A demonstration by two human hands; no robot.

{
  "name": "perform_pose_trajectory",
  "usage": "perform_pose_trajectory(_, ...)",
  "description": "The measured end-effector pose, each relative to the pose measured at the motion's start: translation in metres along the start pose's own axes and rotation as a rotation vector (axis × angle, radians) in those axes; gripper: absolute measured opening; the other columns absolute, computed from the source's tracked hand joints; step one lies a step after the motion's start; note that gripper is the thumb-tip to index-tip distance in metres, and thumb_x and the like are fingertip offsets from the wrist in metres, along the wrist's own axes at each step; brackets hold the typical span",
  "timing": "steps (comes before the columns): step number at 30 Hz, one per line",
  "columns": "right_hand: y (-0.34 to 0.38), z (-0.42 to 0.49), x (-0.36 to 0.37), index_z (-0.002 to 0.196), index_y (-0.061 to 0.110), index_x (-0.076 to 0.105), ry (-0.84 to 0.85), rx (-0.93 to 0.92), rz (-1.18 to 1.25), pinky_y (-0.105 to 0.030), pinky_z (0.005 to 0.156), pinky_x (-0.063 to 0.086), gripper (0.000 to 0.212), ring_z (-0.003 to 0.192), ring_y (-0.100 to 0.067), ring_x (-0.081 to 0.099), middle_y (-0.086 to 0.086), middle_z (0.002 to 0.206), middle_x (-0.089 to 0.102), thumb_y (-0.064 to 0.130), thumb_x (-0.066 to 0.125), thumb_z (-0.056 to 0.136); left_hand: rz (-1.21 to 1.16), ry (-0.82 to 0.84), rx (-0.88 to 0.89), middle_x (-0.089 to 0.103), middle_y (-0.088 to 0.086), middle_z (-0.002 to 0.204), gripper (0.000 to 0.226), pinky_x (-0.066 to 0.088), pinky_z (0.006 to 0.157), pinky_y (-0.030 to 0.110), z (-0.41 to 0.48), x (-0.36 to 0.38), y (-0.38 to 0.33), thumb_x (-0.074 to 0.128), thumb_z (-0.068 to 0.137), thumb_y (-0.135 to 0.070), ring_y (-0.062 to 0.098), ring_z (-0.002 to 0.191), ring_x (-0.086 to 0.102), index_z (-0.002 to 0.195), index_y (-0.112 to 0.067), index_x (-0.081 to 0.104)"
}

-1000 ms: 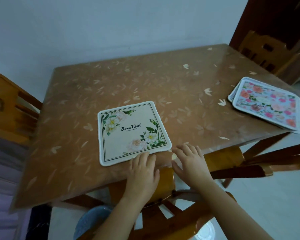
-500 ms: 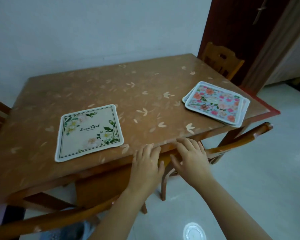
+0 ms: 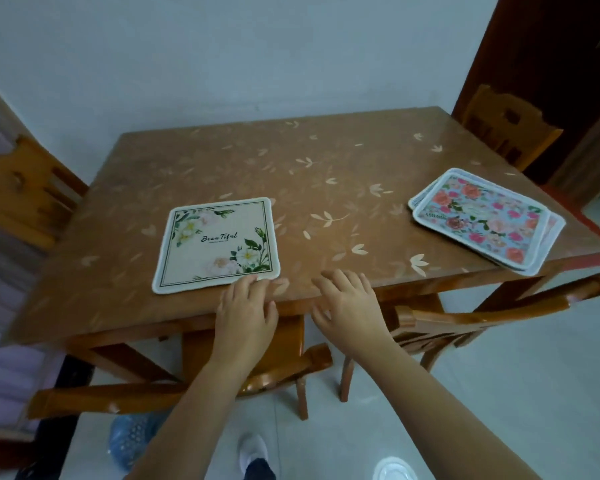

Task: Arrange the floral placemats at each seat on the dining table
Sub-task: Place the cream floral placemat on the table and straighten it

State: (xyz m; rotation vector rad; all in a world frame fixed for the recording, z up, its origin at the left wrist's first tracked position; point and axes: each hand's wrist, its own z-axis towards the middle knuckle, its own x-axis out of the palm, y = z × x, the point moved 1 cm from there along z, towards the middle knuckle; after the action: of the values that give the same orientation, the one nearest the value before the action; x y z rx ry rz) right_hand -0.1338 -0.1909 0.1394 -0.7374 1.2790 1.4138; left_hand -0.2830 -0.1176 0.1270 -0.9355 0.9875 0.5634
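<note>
A cream floral placemat lies flat near the front edge of the dining table. The left hand, open, touches its near right corner. The right hand rests open beside it. A stack of pink floral placemats sits far right.

Both arms reach forward; left hand and right hand rest flat (fingers loosely spread) at the table's near edge.
</note>
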Motion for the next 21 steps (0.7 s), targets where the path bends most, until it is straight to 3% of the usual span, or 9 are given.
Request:
perform_pose_trajectory(5,0.028,0.054,0.051,0.127,0.014,0.046,0.119,-0.058,-0.032,-0.048,0.105,0.025,0.041,0.122,-0.028,0.039,-0.007,0.131,0.049,0.026,0.051,0.088,0.038,0.032,-0.090,0.053,0.014,0.122,0.034,0.035,0.099,0.046,0.032,0.003,0.078,0.055,0.087,-0.015,0.031,0.117,0.043,0.119,-0.004,0.053)
perform_pose_trajectory(14,0.052,0.155,0.166,0.130,0.014,0.041,0.234,0.021,0.001,-0.045,0.104,0.024,0.044,0.125,-0.025,0.035,-0.006,0.134,0.046,0.029,0.049,0.089,0.034,0.130,-0.053,0.056,0.020,0.120,0.029,0.035,0.098,0.045,0.103,0.044,0.184,0.057,0.085,-0.007,0.035,0.116,0.047,0.113,0.000,0.057)
perform_pose_trajectory(21,0.072,0.187,0.245,0.136,0.012,0.033,0.322,0.054,0.061,-0.049,0.110,0.016,0.051,0.137,-0.027,0.019,-0.009,0.148,0.030,0.025,0.048,0.089,0.046,0.275,-0.081,0.040,0.015,0.141,0.040,0.022,0.107,0.044,0.124,0.096,0.231,0.049,0.090,-0.017,0.027,0.134,0.029,0.129,-0.005,0.045)
